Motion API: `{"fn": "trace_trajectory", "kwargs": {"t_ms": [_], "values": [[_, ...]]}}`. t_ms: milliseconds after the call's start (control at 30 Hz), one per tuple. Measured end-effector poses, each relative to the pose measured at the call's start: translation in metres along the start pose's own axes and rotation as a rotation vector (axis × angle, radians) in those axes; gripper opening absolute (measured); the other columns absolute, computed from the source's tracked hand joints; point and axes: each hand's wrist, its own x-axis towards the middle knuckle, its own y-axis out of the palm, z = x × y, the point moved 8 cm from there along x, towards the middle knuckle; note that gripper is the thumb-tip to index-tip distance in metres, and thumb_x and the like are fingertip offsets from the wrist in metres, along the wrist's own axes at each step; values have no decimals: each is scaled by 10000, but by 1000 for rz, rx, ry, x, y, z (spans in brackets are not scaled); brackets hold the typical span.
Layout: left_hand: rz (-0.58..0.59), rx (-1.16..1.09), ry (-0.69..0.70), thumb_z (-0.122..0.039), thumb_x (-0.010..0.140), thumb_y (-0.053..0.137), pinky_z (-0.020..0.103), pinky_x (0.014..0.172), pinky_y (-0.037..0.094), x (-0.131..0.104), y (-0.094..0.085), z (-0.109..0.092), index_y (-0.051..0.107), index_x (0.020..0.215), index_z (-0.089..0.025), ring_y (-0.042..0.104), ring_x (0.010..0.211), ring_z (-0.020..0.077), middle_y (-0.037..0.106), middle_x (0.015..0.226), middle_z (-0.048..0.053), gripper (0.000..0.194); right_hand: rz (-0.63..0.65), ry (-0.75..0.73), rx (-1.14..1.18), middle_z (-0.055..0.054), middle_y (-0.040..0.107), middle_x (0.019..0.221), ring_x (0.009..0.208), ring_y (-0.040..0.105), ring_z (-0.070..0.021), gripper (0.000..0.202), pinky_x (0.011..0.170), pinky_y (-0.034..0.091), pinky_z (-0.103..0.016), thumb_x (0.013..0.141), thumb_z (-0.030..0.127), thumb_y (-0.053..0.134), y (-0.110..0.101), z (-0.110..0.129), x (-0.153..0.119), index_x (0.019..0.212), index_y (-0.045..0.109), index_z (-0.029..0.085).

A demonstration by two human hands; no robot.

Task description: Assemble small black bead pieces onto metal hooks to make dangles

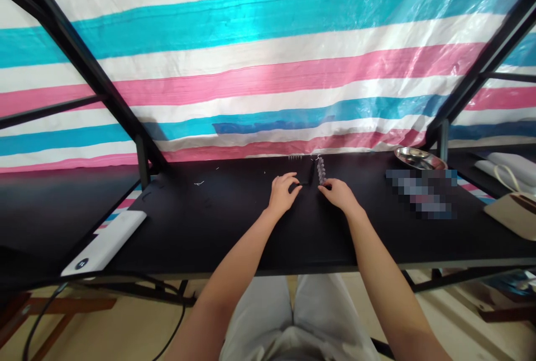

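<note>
Toward the far edge of the flat black worktop (188, 232), right of its middle: one grey, coil-like ridged strip (321, 170), running toward me. Right hand (342, 196): thumb and forefinger pinching its near end. Left hand (281, 195): fingers curled beside a slim, dark, straight-edged piece (311, 172); whether they grip it, I cannot tell. Handling, by my judgement: strip light, springy, easily bent; best held by fingertips at either end.
</note>
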Motion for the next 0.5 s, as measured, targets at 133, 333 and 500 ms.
{"fn": "trace_trajectory", "kwargs": {"t_ms": [133,333,500], "values": [[-95,-270,-70,-232,742,620,403,936,400,1,-15,5,617,792,-188,569,1018,193,611,1087,80,67,34,-97,229,-37,649,696,657,608,-163,183,638,440,-263,772,325,521,0,15,-3,713,630,191],[-150,-396,-123,-241,727,635,400,976,360,4,-29,3,639,777,-187,548,1058,195,598,1116,80,74,88,-307,504,-18,640,762,488,554,-106,232,563,472,-258,807,352,484,3,48,-13,922,602,188],[-160,-387,-174,-262,725,636,414,941,383,4,-32,6,646,790,-201,537,1067,209,587,1141,74,90,52,-392,476,-46,656,822,612,588,-137,271,611,483,-273,830,354,465,-2,56,-17,978,618,186]]}}
